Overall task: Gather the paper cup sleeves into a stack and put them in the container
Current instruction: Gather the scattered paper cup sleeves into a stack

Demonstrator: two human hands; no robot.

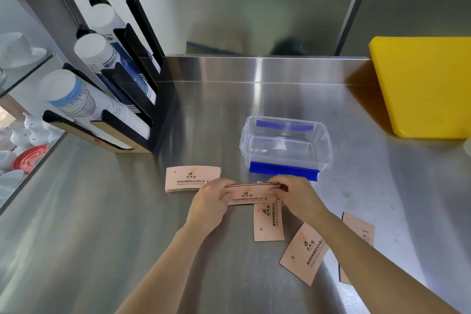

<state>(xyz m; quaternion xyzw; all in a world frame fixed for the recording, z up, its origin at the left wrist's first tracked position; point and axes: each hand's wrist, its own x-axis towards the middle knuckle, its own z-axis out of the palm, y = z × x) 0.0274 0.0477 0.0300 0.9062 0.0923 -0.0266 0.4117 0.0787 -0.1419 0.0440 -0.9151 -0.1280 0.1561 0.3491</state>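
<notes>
Both my left hand (212, 200) and right hand (295, 192) pinch a sleeve stack (251, 192) on edge near the counter's (102, 211) front. The container (285, 143) sits just behind; I see open steel toward the left edge.

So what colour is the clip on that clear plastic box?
Blue clip on the clear plastic box, seen in the head view.

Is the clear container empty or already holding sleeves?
Empty: through the clear container only its bare bottom shows, no lid on it.
</notes>
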